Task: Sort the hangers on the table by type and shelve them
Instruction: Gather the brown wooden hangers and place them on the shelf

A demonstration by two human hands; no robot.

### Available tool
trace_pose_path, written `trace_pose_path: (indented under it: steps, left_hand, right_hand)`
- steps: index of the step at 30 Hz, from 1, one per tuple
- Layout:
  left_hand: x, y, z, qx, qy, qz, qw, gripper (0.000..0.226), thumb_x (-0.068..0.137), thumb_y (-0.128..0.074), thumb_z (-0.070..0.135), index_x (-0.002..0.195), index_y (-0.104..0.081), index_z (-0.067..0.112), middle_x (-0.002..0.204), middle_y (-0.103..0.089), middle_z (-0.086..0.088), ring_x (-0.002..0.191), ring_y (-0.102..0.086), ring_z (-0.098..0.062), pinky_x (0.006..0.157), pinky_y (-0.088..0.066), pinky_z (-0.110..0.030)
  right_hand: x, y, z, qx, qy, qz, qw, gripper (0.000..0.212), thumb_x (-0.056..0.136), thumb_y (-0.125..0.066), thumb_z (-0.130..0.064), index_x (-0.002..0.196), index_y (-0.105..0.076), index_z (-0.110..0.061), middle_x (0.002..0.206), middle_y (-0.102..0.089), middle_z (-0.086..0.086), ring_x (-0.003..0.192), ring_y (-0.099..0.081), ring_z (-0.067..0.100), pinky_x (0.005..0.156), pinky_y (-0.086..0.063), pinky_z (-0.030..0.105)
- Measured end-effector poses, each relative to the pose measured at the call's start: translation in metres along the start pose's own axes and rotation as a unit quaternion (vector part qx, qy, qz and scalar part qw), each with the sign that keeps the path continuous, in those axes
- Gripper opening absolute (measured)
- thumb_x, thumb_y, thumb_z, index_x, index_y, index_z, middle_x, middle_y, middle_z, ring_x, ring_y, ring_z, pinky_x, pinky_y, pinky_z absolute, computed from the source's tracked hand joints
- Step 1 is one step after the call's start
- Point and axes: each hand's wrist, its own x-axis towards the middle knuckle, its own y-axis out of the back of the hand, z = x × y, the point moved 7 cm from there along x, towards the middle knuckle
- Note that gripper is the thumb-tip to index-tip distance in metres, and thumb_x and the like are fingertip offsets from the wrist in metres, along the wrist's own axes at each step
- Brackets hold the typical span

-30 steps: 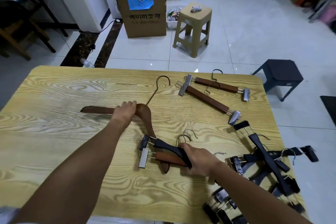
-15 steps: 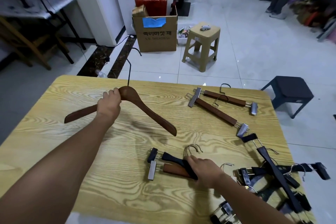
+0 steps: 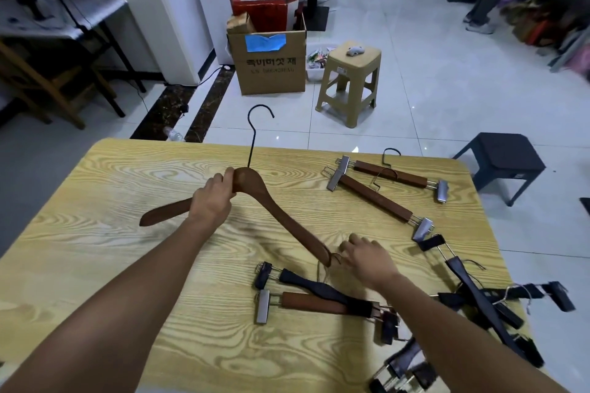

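Gripping the brown wooden coat hanger (image 3: 277, 210) with the left hand (image 3: 212, 201), fingers curled round its left arm just beside the neck. Holding it up off the yellow wood-grain table (image 3: 127, 265), black wire hook pointing up and away, right arm sloping down toward the near side. Hovering the right hand (image 3: 367, 257) just beside that lower tip, fingers loosely spread and closing on nothing that can be made out; not managing to tell, through the blur there, whether the fingertips are touching the thin wire hooks beneath. Looking down, just below that hand, on a black clip hanger (image 3: 319, 289) lying across a brown clip hanger (image 3: 313, 303), both flat on the tabletop with clips pointing left. Seeing, toward the far right corner, two more brown clip hangers (image 3: 373, 198) lying close together, metal clips at each end. Seeing also a tangled heap of black clip hangers (image 3: 479, 297) spilling along the right edge. Looking past the table at a cardboard box (image 3: 268, 67), a beige stool (image 3: 349, 80) beside it and a dark stool (image 3: 501, 159) standing on the tiled floor.
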Motion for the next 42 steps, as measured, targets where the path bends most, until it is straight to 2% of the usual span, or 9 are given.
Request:
trace_pose_path:
  steps: [5,9,12,17,22,27,32,35,42]
  left_hand:
    - [0.010,-0.018,0.018,-0.003,-0.049,-0.020,0.999,0.051,0.096,-0.045,0.018,0.142,-0.022,0.013,0.120,-0.048,-0.014,0.108,-0.051,-0.032,0.078,-0.045,-0.044]
    - [0.018,-0.039,0.037,-0.005,-0.101,-0.044,0.994,0.054,0.096,-0.046,0.019,0.143,-0.021,0.013,0.122,-0.047,-0.014,0.107,-0.052,-0.032,0.082,-0.043,-0.042]
    - [0.027,-0.053,0.047,0.011,-0.116,-0.052,0.992,0.055,0.096,-0.046,0.017,0.144,-0.019,0.014,0.124,-0.045,-0.012,0.113,-0.048,-0.031,0.088,-0.039,-0.042]
    - [0.036,-0.073,0.062,0.001,-0.145,-0.085,0.986,0.056,0.096,-0.045,0.012,0.145,-0.019,0.014,0.124,-0.043,-0.010,0.117,-0.044,-0.030,0.092,-0.035,-0.043]
    - [0.036,-0.087,0.074,-0.006,-0.169,-0.127,0.977,0.057,0.097,-0.044,0.012,0.146,-0.016,0.013,0.130,-0.042,-0.009,0.122,-0.043,-0.028,0.098,-0.033,-0.041]
    - [0.026,-0.089,0.089,-0.052,-0.160,-0.166,0.972,0.055,0.098,-0.043,0.025,0.145,-0.017,0.012,0.137,-0.042,-0.011,0.127,-0.042,-0.027,0.104,-0.030,-0.041]
    - [0.017,-0.080,0.099,-0.098,-0.137,-0.159,0.973,0.065,0.092,-0.051,0.044,0.142,-0.024,0.013,0.134,-0.046,-0.006,0.122,-0.046,-0.024,0.105,-0.035,-0.044]
    - [0.014,-0.072,0.104,-0.084,-0.127,-0.148,0.977,0.061,0.090,-0.051,0.048,0.137,-0.030,0.015,0.127,-0.050,-0.005,0.114,-0.050,-0.022,0.102,-0.038,-0.043]
    - [-0.001,-0.044,0.112,-0.013,-0.123,-0.107,0.987,0.054,0.091,-0.049,0.049,0.130,-0.036,0.015,0.125,-0.051,-0.005,0.114,-0.051,-0.023,0.098,-0.038,-0.040]
  right_hand:
    - [0.025,0.031,0.064,0.007,-0.131,0.051,0.990,0.032,0.096,-0.044,-0.028,0.126,-0.050,-0.019,0.127,-0.052,0.006,0.115,-0.051,0.026,0.091,-0.041,0.036]
    - [0.042,0.038,0.097,0.015,-0.197,0.042,0.979,0.041,0.094,-0.047,-0.028,0.132,-0.044,-0.013,0.131,-0.048,0.011,0.121,-0.045,0.030,0.097,-0.038,0.039]
    - [0.051,0.035,0.108,0.021,-0.224,0.026,0.974,0.044,0.094,-0.047,-0.028,0.133,-0.041,-0.010,0.132,-0.047,0.014,0.122,-0.043,0.032,0.099,-0.036,0.040]
    - [0.065,0.025,0.116,0.036,-0.241,-0.003,0.970,0.046,0.095,-0.044,-0.023,0.139,-0.035,-0.011,0.137,-0.043,0.015,0.127,-0.040,0.033,0.106,-0.031,0.042]
    - [0.077,0.017,0.120,0.024,-0.251,0.001,0.968,0.053,0.097,-0.038,-0.013,0.147,-0.022,-0.008,0.142,-0.040,0.019,0.132,-0.036,0.034,0.112,-0.025,0.043]
    - [0.074,0.009,0.123,-0.027,-0.248,0.010,0.968,0.036,0.095,-0.037,-0.004,0.131,-0.040,-0.002,0.132,-0.044,0.019,0.121,-0.042,0.035,0.102,-0.035,0.042]
    - [0.064,0.009,0.123,-0.042,-0.234,0.026,0.971,0.032,0.093,-0.041,0.000,0.125,-0.044,0.000,0.129,-0.041,0.018,0.110,-0.048,0.034,0.089,-0.045,0.038]
    - [0.062,0.014,0.125,-0.055,-0.217,0.036,0.974,0.032,0.092,-0.038,0.001,0.123,-0.043,-0.001,0.124,-0.046,0.019,0.109,-0.048,0.035,0.089,-0.044,0.041]
    - [0.060,0.041,0.119,-0.058,-0.175,0.091,0.979,0.035,0.094,-0.033,-0.001,0.128,-0.038,-0.003,0.119,-0.051,0.018,0.106,-0.050,0.034,0.089,-0.042,0.042]
